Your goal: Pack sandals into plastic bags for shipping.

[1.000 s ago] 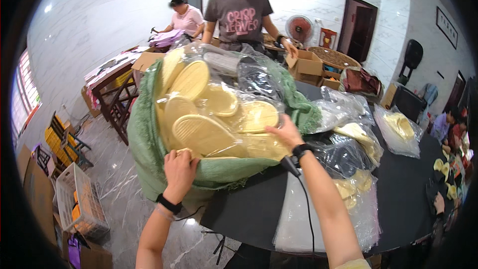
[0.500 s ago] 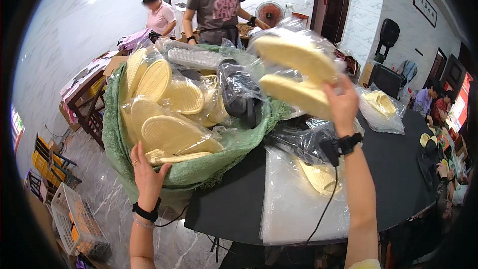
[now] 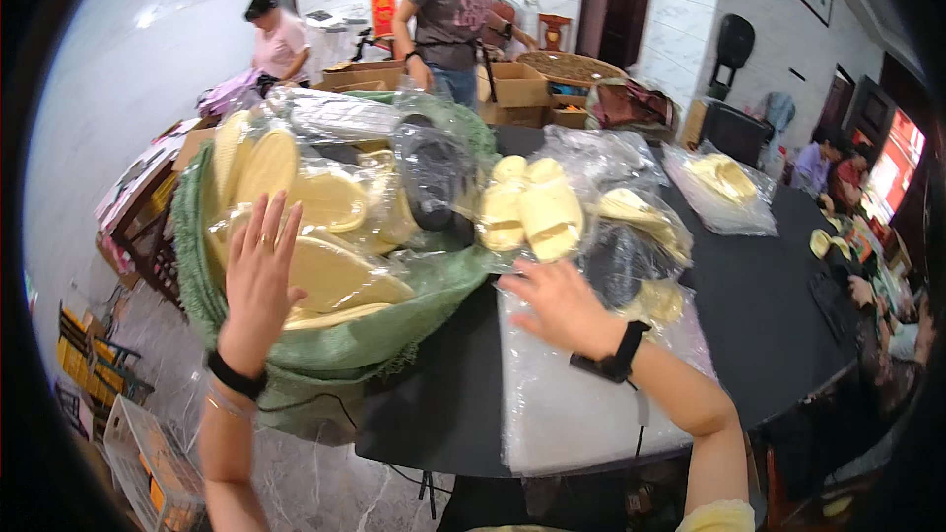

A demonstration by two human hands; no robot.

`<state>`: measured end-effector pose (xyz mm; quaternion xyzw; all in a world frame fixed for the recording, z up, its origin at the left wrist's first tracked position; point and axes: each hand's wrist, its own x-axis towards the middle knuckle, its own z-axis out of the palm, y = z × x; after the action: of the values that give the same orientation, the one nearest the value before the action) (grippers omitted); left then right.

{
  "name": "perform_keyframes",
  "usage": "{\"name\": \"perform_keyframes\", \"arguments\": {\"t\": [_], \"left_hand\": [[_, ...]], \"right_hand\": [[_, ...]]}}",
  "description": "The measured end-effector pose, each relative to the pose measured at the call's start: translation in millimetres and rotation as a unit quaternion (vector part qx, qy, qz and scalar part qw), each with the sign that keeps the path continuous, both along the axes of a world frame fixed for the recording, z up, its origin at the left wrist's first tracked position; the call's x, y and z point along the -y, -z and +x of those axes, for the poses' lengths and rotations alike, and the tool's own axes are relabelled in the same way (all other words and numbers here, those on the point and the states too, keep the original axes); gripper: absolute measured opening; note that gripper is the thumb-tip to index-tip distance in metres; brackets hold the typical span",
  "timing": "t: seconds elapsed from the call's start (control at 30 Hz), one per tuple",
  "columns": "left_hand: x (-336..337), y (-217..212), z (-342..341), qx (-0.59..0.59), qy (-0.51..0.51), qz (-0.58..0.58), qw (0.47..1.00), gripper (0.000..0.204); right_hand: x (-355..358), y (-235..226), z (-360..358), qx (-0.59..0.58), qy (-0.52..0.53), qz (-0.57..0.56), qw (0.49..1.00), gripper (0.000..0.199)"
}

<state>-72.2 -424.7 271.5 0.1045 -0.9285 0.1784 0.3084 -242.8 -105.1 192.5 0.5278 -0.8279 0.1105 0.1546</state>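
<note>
My left hand [image 3: 258,281] is open, fingers stretched, over the bagged yellow slippers [image 3: 340,271] in a green woven sack [image 3: 414,330]. With its fingers apart and nothing held, my right hand [image 3: 557,305] hovers at the near end of a pair of yellow slippers [image 3: 532,207] in a clear bag. Whether it touches the bag I cannot tell. Black slippers [image 3: 432,177] in plastic lie at the sack's right side. Beside my right hand are more bagged slippers, black [image 3: 616,266] and yellow [image 3: 645,222], partly over a stack of clear plastic bags [image 3: 572,414].
The black table [image 3: 788,315] carries another bagged yellow pair [image 3: 724,177] at the right. Beyond it stand cardboard boxes [image 3: 517,86] and a person in a grey shirt [image 3: 448,15]. A white plastic crate [image 3: 148,463] is on the floor at lower left.
The bagged yellow slippers my right hand held up now lie on the table beside the sack, let go. My left hand has risen off the sack's rim with fingers spread.
</note>
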Motion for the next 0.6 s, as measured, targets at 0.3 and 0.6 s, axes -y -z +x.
{"name": "perform_keyframes", "arguments": {"t": [0.3,0.6], "left_hand": [[101,39,-142,0.341,0.221,0.064,0.912,0.088],[-23,73,-229,0.305,0.380,-0.205,0.849,0.081]], "right_hand": [[-158,-9,131,0.227,-0.001,-0.060,0.972,0.042],[-265,3,171,0.298,0.088,-0.277,0.909,0.033]]}}
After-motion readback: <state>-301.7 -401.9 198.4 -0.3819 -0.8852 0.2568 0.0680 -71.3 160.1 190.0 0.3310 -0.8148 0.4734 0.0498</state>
